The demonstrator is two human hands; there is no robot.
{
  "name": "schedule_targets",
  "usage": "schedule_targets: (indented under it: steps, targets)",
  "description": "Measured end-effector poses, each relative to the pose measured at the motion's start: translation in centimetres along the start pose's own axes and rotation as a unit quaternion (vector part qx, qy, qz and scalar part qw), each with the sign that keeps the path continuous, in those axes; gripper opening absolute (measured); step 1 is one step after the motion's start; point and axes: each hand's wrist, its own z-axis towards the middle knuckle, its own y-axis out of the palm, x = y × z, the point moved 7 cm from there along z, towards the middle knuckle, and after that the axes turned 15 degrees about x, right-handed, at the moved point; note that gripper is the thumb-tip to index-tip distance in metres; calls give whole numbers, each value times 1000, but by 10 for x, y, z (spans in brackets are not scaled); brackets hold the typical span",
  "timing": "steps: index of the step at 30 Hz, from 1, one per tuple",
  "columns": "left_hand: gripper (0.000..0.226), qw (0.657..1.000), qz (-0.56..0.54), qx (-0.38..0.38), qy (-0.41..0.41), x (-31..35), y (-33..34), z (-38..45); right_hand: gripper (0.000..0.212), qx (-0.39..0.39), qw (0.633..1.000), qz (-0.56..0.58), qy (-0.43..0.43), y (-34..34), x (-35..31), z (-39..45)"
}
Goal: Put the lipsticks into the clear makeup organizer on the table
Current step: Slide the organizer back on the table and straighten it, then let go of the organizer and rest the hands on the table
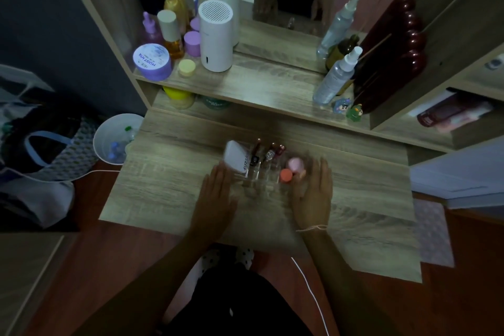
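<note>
The clear makeup organizer (255, 185) stands on the wooden table (163, 183), between my two hands. Three lipsticks (268, 153) stand upright in its back slots, dark red with shiny caps. A white box (236, 157), a pink sponge (296, 164) and an orange-capped item (286, 175) also sit in it. My left hand (215, 196) lies flat against the organizer's left side, fingers spread. My right hand (313, 191) rests against its right side, fingers straight. Neither hand holds a lipstick. The picture is dim and slightly blurred.
A raised shelf (259, 84) behind holds jars, bottles, a white cylinder device (216, 35) and spray bottles (335, 76). A mirror is at the back. A white bin (117, 139) and bags sit on the floor at left. A white cable (311, 292) runs near my lap.
</note>
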Motion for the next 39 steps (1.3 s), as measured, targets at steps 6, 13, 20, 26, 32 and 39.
schedule_targets:
  steps: [6, 13, 20, 26, 32, 39]
  targets:
    - [75, 995, 78, -62, -30, -32, 12, -16, 68, -143, 984, -103, -24, 24, 35, -62]
    - [76, 993, 91, -72, -17, -29, 15, -8, 74, -190, 972, -123, -64, 43, 34, -72]
    - [77, 989, 102, -102, -13, -27, 21, -5, 76, -196, 968, -142, -60, 51, 34, -73]
    - [84, 990, 90, -110, -10, -29, 21, -4, 73, -193, 968, -146, -63, 49, 37, -73]
    - [87, 991, 78, -104, -12, -26, 19, -3, 74, -192, 968, -148, -61, 49, 42, -74]
    - [86, 991, 66, -115, 11, -17, 24, 1, 74, -177, 972, -153, -37, 45, 57, -72]
